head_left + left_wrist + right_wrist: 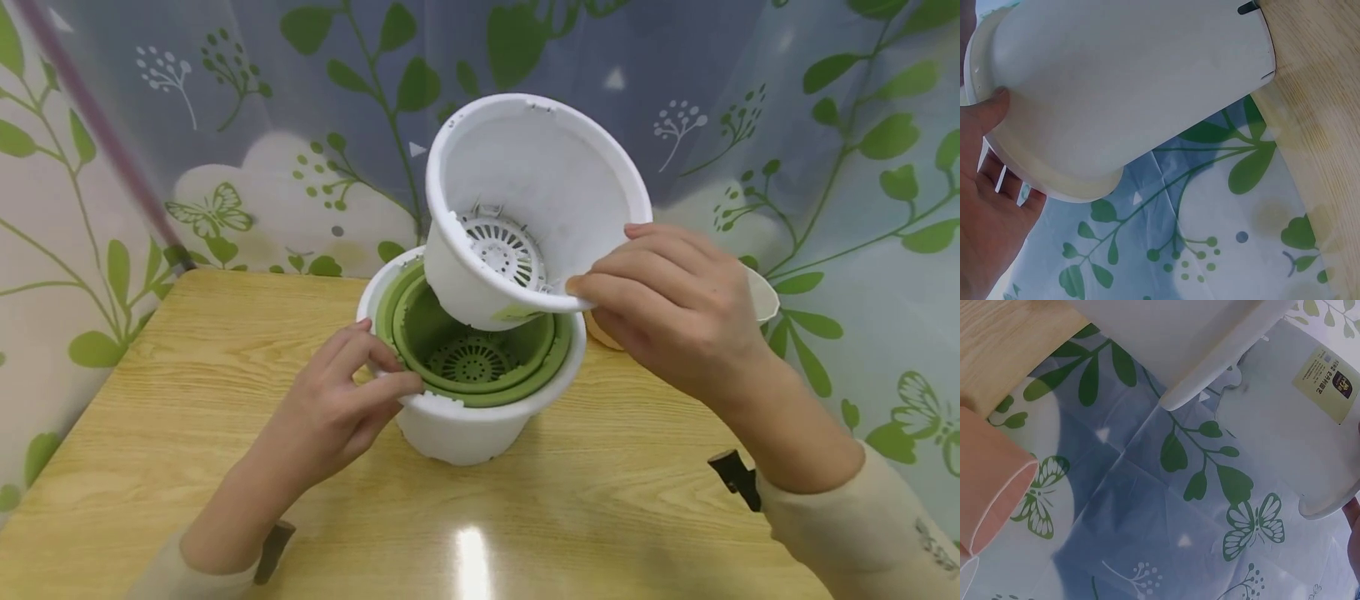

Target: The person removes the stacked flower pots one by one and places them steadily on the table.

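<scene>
My right hand (667,300) grips the rim of a white plastic flowerpot (540,167), thumb over the near right edge. This pot is tilted above the stack, its slotted base facing me, and its lower end overlaps the stack's opening. A pale label (1329,381) shows on its side in the right wrist view. Below, a larger white flowerpot (465,437) stands on the table with green flowerpots (472,387) nested inside it. My left hand (337,400) pinches the left rim of that larger pot; in the left wrist view its thumb lies against the outer wall (1129,81).
Behind my right hand, mostly hidden, is a peach-coloured pot (997,481) with a white scalloped-rim container (763,297) beside it. The wooden table (225,358) ends at a leaf-patterned curtain (337,108) at the back and sides.
</scene>
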The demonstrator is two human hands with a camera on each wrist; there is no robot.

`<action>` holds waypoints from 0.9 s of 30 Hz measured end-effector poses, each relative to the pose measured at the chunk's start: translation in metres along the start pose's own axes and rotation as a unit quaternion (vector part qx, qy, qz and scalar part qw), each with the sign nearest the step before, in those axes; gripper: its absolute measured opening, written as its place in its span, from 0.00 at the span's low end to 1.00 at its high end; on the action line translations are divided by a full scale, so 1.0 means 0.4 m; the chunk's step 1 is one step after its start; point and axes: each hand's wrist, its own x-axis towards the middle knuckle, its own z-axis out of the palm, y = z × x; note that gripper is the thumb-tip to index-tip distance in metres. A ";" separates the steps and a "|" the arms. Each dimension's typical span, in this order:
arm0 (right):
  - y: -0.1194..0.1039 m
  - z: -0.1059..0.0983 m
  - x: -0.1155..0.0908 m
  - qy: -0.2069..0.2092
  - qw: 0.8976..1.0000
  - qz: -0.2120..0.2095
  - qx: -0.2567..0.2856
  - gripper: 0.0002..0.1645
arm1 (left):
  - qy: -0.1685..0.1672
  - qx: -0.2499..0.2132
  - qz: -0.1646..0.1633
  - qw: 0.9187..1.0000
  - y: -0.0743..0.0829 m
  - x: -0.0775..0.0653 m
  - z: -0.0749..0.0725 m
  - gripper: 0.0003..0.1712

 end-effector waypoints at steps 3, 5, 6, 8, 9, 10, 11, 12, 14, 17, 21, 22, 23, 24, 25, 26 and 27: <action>0.009 -0.004 -0.003 0.005 1.000 0.007 -0.009 0.06 | 0.000 -0.002 -0.001 1.000 -0.001 -0.001 0.000 0.17; 0.016 -0.007 -0.006 0.008 1.000 0.013 -0.014 0.07 | 0.001 -0.005 0.000 1.000 -0.003 -0.002 0.000 0.16; 0.019 -0.008 -0.007 0.011 1.000 0.017 -0.018 0.07 | 0.002 -0.007 0.001 1.000 -0.004 -0.003 -0.001 0.16; 0.026 -0.011 -0.011 0.015 0.999 0.025 -0.024 0.09 | 0.003 -0.010 0.003 1.000 -0.006 -0.003 -0.002 0.15; 0.030 -0.012 -0.014 0.018 0.999 0.029 -0.027 0.08 | 0.004 -0.011 0.003 1.000 -0.007 -0.003 -0.003 0.14; 0.034 -0.012 -0.017 0.021 0.999 0.034 -0.031 0.07 | 0.005 -0.013 0.004 1.000 -0.008 -0.003 -0.003 0.13; 0.038 -0.013 -0.021 0.024 0.998 0.040 -0.034 0.06 | 0.005 -0.013 0.005 1.000 -0.008 -0.003 -0.003 0.12; 0.042 -0.013 -0.025 0.029 0.998 0.046 -0.036 0.05 | 0.006 -0.014 0.007 1.000 -0.009 -0.003 -0.003 0.11; 0.051 -0.012 -0.033 0.035 0.997 0.059 -0.040 0.03 | 0.007 -0.016 0.009 1.000 -0.010 -0.003 -0.003 0.10; 0.066 -0.011 -0.046 0.046 0.995 0.079 -0.045 0.02 | 0.008 -0.017 0.012 1.000 -0.011 -0.004 -0.003 0.10; 0.082 -0.014 -0.061 0.048 0.993 0.094 -0.056 0.02 | 0.007 -0.015 0.012 1.000 -0.012 -0.005 -0.002 0.14; 0.085 -0.015 -0.063 0.049 0.992 0.096 -0.059 0.02 | 0.007 -0.015 0.012 1.000 -0.012 -0.005 -0.002 0.15; 0.088 -0.016 -0.066 0.048 0.992 0.098 -0.063 0.03 | 0.007 -0.015 0.011 1.000 -0.013 -0.005 -0.002 0.15; 0.092 -0.016 -0.068 0.048 0.992 0.100 -0.066 0.03 | 0.007 -0.015 0.011 1.000 -0.013 -0.005 -0.002 0.15; 0.096 -0.017 -0.071 0.045 0.991 0.102 -0.070 0.03 | 0.007 -0.015 0.012 1.000 -0.014 -0.005 -0.002 0.15; 0.100 -0.018 -0.073 0.042 0.991 0.105 -0.073 0.03 | 0.007 -0.015 0.011 1.000 -0.014 -0.005 -0.002 0.14; 0.103 -0.019 -0.076 0.040 0.990 0.109 -0.077 0.03 | 0.007 -0.015 0.012 1.000 -0.014 -0.005 -0.003 0.14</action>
